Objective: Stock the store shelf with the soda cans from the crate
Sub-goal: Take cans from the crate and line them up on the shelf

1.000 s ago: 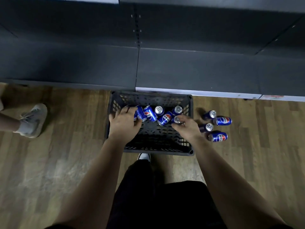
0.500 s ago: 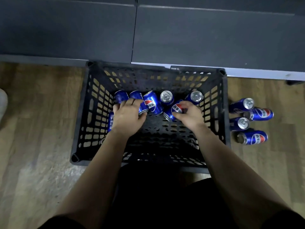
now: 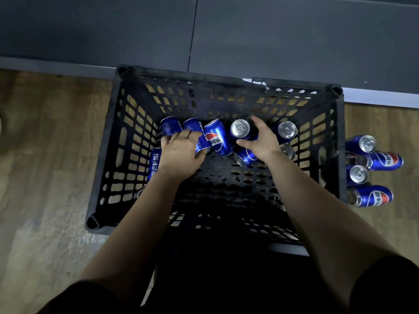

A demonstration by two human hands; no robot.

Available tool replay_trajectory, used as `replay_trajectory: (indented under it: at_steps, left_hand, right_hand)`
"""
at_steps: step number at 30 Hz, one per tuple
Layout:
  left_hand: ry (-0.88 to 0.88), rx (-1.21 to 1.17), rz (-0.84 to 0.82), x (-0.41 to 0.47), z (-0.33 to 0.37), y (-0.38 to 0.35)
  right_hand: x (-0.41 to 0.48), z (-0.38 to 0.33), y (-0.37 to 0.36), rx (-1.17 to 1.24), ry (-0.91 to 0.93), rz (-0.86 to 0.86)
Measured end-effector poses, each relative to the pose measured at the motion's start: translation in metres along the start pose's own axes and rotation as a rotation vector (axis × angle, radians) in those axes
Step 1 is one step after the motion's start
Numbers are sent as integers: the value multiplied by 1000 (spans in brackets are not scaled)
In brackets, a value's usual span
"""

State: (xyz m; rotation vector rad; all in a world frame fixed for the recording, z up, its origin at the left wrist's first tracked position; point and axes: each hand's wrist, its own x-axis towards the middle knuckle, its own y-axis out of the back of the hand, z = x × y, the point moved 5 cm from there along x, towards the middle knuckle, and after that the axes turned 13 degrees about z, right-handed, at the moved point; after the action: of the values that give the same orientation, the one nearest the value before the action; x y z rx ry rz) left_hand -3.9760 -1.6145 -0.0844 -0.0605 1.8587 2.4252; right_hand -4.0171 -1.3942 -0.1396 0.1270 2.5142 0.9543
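Zero cans show on the visible strip of shelf [image 3: 283,41], so stocking looks barely started. The crate [image 3: 106,155] sits on the floor [image 3: 45,177] against the shelf base, with roughly eight cans [image 3: 217,141] left inside, bunched at the far wall. Four floor cans [image 3: 383,160] stand or lie just right of the crate. Grip: left hand [image 3: 181,155] curled over a lying can [image 3: 197,134], grasping it; right hand [image 3: 263,143] spread, thumb and forefinger either side of an upright can [image 3: 240,129], not yet clamped.
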Motion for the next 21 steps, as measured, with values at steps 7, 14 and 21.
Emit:
replay_trajectory:
  at_steps: [7,14,21]
  left_hand:
    - [-3,21,-6,2,-7,-6]
    - [-9,7,6,-1,-11,-4]
    - [-6,-25,-10,-2,-7,-4]
  right_hand:
    - [12,2,-19,-86,10,-3]
    - [17,-1,-29,-217,28,37]
    - [4,10,-17,-61,-22,127]
